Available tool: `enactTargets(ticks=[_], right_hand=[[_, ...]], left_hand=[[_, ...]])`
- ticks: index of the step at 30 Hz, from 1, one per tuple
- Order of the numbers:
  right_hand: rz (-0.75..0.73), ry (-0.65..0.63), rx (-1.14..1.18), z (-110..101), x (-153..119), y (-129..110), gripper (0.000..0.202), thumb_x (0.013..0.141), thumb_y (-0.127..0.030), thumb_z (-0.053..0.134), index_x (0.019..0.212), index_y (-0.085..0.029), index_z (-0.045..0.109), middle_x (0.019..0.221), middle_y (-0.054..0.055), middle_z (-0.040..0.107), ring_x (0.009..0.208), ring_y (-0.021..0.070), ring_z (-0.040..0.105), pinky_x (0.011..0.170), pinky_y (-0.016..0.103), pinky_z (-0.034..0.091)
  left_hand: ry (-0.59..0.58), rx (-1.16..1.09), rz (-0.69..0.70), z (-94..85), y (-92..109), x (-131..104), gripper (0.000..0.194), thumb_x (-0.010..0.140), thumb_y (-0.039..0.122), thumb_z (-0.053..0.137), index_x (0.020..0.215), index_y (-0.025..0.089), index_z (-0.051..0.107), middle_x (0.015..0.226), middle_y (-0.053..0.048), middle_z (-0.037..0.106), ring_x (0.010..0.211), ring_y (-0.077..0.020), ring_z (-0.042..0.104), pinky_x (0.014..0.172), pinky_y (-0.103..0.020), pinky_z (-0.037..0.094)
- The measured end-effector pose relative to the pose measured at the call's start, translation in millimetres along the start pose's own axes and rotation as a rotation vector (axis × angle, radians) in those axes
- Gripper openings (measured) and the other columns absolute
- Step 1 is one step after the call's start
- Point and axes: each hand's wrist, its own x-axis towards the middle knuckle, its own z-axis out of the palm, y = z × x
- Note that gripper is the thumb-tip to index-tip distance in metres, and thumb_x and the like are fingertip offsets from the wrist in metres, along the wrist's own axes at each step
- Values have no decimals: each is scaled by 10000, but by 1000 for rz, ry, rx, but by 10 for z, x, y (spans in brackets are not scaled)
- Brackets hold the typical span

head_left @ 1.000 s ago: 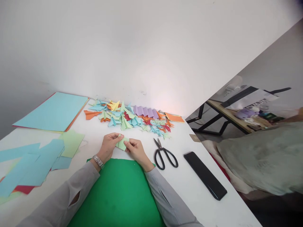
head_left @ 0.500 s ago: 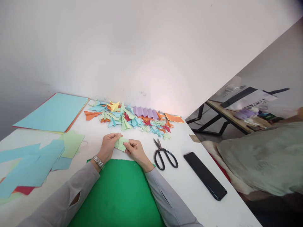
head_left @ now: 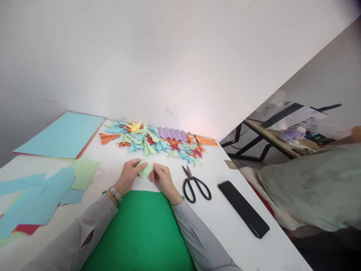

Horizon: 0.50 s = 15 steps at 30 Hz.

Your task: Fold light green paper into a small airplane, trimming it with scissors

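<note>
A small folded piece of light green paper (head_left: 144, 171) is between my hands, just above the far edge of a green mat (head_left: 143, 229). My left hand (head_left: 130, 175) pinches its left part between thumb and fingers. At its right edge is my right hand (head_left: 163, 180), thumb and fingertips closed on the paper's edge. Beyond my hands lies a pile of small folded paper planes (head_left: 149, 147) in several colours, with a pleated purple paper (head_left: 172, 134) on it. Black-handled scissors (head_left: 194, 184) lie partly open to the right of my right hand.
Cut blue and green sheets (head_left: 56, 188) overlap at the left, below a stack of large paper (head_left: 62, 135). A long black case (head_left: 244, 209) lies right of the scissors. A person (head_left: 313, 188) is beyond the table's right edge.
The green paper has turned between my hands, and its shape now looks different. My left thumb has moved onto its middle, while my right fingers have shifted to its right edge.
</note>
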Motion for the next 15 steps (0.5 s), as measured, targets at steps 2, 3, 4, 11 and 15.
enactTargets(ticks=[2, 3, 4, 11, 15], right_hand=[[-15, 54, -11, -4, 3, -2, 453, 788, -512, 547, 495, -175, 472, 397, -56, 420, 377, 74, 360, 425, 224, 277], [-26, 63, -35, -5, 2, -11, 460, 779, -503, 563, 479, -178, 437, 397, -66, 386, 385, 69, 332, 426, 222, 261], [-33, 54, -66, -4, 1, -24, 465, 768, -500, 577, 473, -179, 416, 404, -73, 358, 397, 64, 305, 428, 221, 242], [-50, -33, -184, -7, 10, -61, 459, 719, -508, 610, 482, -180, 393, 456, -80, 303, 453, 63, 242, 444, 222, 199], [-63, 92, -113, -11, 30, -24, 465, 704, -514, 626, 486, -191, 374, 432, -83, 321, 424, 62, 263, 424, 218, 215]], left_hand=[[-39, 100, -16, 6, 8, -13, 289, 609, 318, 734, 806, 136, 629, 709, -5, 639, 563, -95, 540, 500, -204, 406], [-64, 148, -24, 10, 10, -22, 321, 592, 300, 746, 837, 143, 609, 730, -6, 648, 572, -101, 553, 502, -205, 410], [-92, 187, -31, 12, 13, -30, 360, 575, 280, 757, 864, 153, 583, 740, -3, 654, 571, -103, 560, 502, -205, 412], [-186, 285, -54, 8, 39, -65, 494, 533, 237, 784, 930, 180, 494, 680, 36, 648, 468, -82, 532, 447, -188, 380], [-245, 254, -55, 21, 71, -61, 464, 548, 251, 781, 912, 169, 505, 516, 72, 584, 480, -121, 587, 471, -209, 432]])
